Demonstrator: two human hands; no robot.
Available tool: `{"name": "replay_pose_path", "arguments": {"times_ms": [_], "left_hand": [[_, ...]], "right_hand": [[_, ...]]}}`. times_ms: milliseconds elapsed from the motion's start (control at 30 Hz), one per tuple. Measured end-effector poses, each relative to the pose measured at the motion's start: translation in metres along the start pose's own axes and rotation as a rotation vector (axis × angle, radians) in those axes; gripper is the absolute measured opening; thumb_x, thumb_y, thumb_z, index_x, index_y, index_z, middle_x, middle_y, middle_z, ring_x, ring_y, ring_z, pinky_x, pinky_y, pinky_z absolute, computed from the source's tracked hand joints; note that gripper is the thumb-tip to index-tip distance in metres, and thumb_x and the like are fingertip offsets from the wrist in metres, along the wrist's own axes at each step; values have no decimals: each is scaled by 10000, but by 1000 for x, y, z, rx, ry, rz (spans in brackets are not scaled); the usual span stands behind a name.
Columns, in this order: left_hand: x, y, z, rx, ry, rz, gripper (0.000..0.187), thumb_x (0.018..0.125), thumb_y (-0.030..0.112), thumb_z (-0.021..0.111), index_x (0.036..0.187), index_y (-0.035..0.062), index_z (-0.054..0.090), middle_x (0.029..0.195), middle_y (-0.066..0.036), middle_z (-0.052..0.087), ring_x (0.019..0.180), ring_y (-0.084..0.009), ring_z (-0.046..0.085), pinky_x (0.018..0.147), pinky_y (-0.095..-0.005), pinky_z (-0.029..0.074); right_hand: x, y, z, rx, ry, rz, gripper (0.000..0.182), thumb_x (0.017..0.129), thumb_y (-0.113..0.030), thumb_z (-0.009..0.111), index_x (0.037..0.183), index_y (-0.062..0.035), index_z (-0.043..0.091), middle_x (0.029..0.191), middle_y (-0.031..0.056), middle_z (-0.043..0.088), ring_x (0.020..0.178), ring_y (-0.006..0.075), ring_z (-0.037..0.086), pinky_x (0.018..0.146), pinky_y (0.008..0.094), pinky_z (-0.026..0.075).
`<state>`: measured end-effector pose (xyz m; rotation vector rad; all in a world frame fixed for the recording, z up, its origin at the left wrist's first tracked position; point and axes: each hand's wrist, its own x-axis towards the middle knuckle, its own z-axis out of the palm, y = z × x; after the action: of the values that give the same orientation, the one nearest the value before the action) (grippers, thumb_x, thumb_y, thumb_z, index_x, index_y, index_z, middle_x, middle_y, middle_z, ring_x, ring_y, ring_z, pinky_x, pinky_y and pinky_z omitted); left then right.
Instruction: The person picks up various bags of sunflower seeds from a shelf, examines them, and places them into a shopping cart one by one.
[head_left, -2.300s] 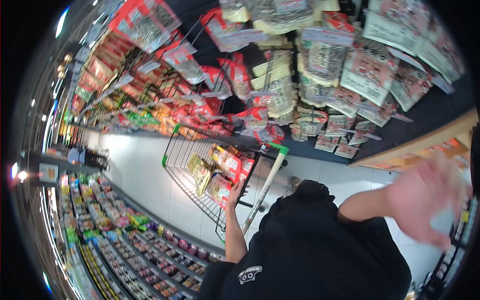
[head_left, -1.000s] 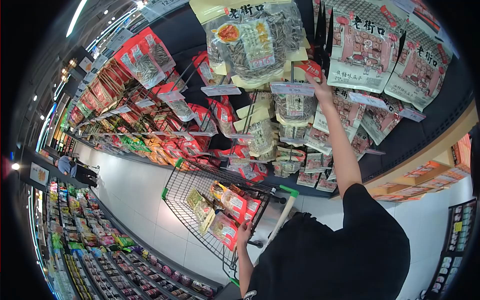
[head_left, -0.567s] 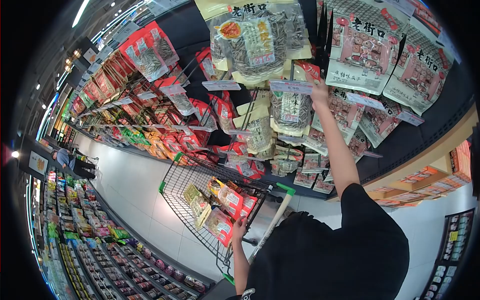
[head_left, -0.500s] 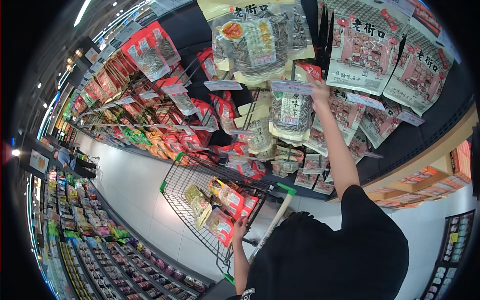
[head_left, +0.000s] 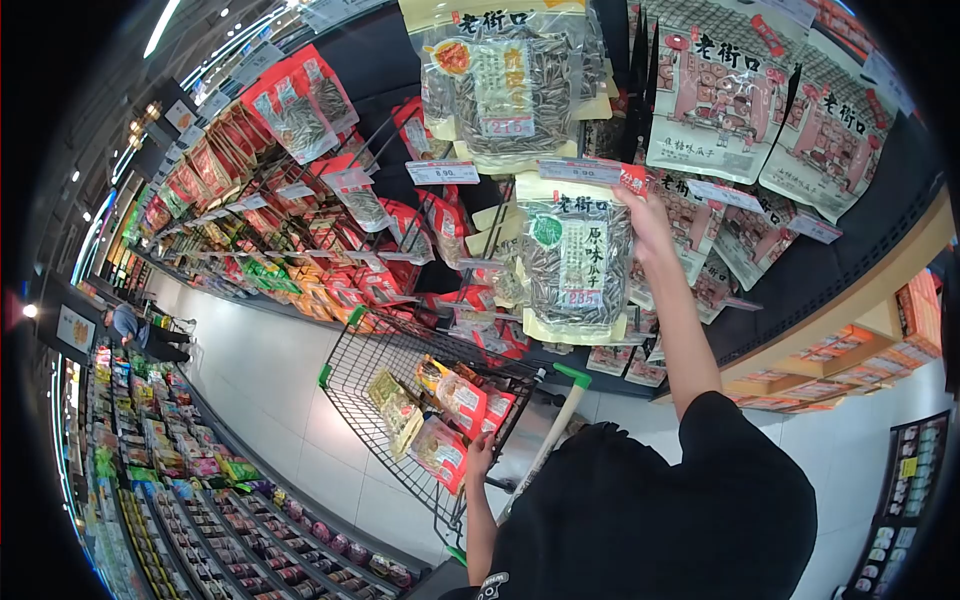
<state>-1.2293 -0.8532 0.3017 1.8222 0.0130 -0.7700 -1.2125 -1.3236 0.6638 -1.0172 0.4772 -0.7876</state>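
Note:
My right hand [head_left: 648, 222] is closed on the upper right corner of a bag of sunflower seeds [head_left: 575, 262]. This clear bag has cream edges and a green round label, and it hangs upright in front of the lower rack. Down at the shopping cart [head_left: 345, 385], my left hand [head_left: 480, 456] is closed at the edge of a red-cornered snack bag [head_left: 438, 452]; its fingers are partly hidden. Beside that bag lie another red and yellow bag [head_left: 460, 395] and a greenish bag [head_left: 396, 410].
Larger seed bags [head_left: 515, 85] hang above, with white patterned bags [head_left: 715, 100] to their right. Price tags [head_left: 441, 172] stick out from the rack. A low shelf of packaged goods [head_left: 240, 530] lines the aisle's other side. Farther down stands a person [head_left: 145, 333].
My right hand has come down slightly, bringing the sunflower seed bag out from under the price tag, toward me and lower. My left hand stays put at the cart.

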Motion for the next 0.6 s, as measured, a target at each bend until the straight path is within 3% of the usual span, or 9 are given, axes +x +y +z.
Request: {"name": "replay_pose_path", "arguments": {"times_ms": [167, 300, 333, 433, 467, 533, 600], "left_hand": [[24, -40, -6, 123, 21, 63, 346, 933, 265, 538, 1131, -16, 574, 829, -70, 645, 639, -129, 603, 552, -249, 493], [21, -33, -6, 252, 129, 124, 295, 919, 209, 552, 1070, -40, 601, 803, -71, 646, 690, -107, 589, 623, -248, 470], [18, -31, -6, 240, 176, 182, 341, 893, 271, 578, 1046, -30, 627, 832, -154, 680, 760, -193, 648, 690, -302, 489], [-15, 61, -2, 132, 249, 362, 319, 909, 221, 572, 1079, -47, 608, 924, -121, 666, 855, -158, 615, 770, -292, 479], [-34, 109, -1, 173, 259, 437, 305, 925, 200, 555, 1096, -48, 600, 977, -113, 658, 910, -145, 599, 817, -280, 465], [-47, 169, -1, -197, 210, 425, 282, 953, 162, 503, 1145, -34, 566, 1044, -79, 628, 993, -146, 574, 898, -276, 433], [-62, 219, -3, -327, 151, 605, 271, 953, 143, 489, 1167, -14, 543, 1106, -100, 608, 1049, -165, 561, 930, -292, 418]], "right_hand": [[-29, -2, 1, -11, -68, 24, 230, 853, -146, 639, 1018, 15, 626, 956, 74, 663, 817, 130, 622, 743, 277, 481], [-60, 15, -6, -37, -164, 148, 248, 847, -159, 649, 1027, 10, 623, 961, 63, 663, 836, 129, 621, 759, 267, 479], [-67, 23, -5, -50, -136, 184, 243, 851, -141, 643, 1037, 12, 620, 958, 77, 666, 810, 133, 634, 726, 267, 492], [-99, 28, 6, -81, -175, 216, 248, 849, -136, 644, 1046, 10, 614, 962, 79, 663, 824, 138, 635, 734, 271, 494], [-92, 50, -7, -25, -303, 294, 249, 851, -128, 641, 1054, 11, 607, 969, 79, 661, 842, 139, 634, 750, 276, 495], [-108, 55, 0, 10, -344, 387, 260, 852, -128, 639, 1068, 13, 599, 982, 77, 658, 857, 140, 633, 766, 279, 495], [-121, 67, 2, 31, -377, 461, 278, 855, -130, 637, 1089, 11, 586, 1008, 82, 652, 876, 148, 635, 779, 289, 502]]}}
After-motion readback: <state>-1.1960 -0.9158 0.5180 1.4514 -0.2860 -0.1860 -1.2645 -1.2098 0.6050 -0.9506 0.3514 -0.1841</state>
